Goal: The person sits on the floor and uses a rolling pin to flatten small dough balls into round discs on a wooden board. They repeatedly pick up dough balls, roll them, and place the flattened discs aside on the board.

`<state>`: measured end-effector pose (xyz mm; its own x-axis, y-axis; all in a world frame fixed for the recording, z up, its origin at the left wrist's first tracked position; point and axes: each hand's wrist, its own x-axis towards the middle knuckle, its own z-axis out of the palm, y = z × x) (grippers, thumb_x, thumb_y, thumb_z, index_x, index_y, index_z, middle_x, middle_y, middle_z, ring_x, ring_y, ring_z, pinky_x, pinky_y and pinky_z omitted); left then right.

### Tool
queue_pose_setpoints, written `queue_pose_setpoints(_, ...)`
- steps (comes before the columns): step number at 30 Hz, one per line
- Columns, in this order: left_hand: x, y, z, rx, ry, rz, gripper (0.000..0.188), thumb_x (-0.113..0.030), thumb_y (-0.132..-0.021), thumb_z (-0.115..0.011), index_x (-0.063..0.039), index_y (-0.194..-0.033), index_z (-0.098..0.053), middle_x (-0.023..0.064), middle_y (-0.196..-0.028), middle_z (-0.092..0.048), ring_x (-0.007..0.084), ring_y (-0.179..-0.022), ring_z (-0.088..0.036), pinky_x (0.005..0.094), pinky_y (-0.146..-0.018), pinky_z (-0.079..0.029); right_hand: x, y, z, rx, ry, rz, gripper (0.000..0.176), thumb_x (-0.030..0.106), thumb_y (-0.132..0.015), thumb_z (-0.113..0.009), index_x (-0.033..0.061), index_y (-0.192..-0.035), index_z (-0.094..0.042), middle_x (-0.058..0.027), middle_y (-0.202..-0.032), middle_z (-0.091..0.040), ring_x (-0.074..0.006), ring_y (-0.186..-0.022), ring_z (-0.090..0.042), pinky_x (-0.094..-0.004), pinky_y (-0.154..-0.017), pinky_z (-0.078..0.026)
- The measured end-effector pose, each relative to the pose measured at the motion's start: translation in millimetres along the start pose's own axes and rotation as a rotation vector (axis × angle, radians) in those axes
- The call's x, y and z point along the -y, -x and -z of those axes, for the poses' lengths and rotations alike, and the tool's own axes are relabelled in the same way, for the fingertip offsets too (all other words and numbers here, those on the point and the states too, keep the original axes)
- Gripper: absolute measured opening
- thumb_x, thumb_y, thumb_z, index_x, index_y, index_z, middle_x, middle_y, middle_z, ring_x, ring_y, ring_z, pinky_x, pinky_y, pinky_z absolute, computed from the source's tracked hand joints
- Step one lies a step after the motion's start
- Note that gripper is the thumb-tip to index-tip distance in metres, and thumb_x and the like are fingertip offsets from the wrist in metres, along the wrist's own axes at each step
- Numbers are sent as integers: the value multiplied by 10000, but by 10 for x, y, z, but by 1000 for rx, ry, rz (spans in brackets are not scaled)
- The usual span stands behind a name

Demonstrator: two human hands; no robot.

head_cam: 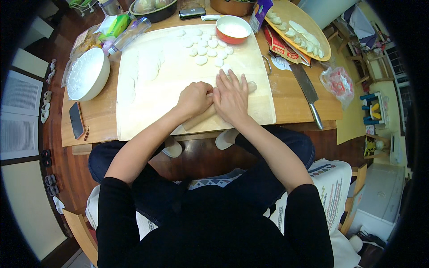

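Note:
My right hand (pixel 232 95) lies palm down over a wooden rolling pin (pixel 200 118), its fingers stretched toward the far side. The pin slants across a floured wooden board (pixel 187 75); its near end shows below the hand. Close beside the right thumb, my left hand (pixel 196 97) has its fingers curled down at the board; what lies under the fingertips is mostly hidden. Just past the right fingertips sits a small dough disc (pixel 226 68). Several more flattened dough pieces (pixel 202 51) lie farther back. Rolled dough wrappers (pixel 155 67) overlap on the board's left part.
A red bowl (pixel 231 37) of white flour stands at the board's back right corner. Right of the board lies a cleaver (pixel 304 83), below a tray (pixel 325 50) with dumplings. To the left are a large white bowl (pixel 88 74), a phone (pixel 77 120) and a plastic bottle (pixel 129 36).

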<state>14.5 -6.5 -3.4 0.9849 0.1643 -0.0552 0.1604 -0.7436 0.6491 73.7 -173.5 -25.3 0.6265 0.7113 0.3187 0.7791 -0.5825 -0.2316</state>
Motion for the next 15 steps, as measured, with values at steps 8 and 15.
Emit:
queue_pose_setpoints(8, 50, 54, 6, -8, 170, -40, 201, -193, -845, -741, -8, -924, -723, 168, -782, -704, 283, -682, -674, 387, -656, -529, -54, 193, 105, 66, 23, 52, 510, 262, -964, -491, -19, -1388, -532, -155, -1504, -476, -323, -1443, -364, -569, -1222, -122)
queue_pose_setpoints(15, 101, 65, 54, 47, 96, 11, 159, -138, -881, -690, 8, -941, -712, 132, -743, -695, 238, -628, -648, 360, -608, -525, -161, 348, 1, 47, 2, 58, 511, 235, -962, -501, -20, -1405, -511, -154, -1525, -451, -319, -1450, -353, -558, -1223, -119)
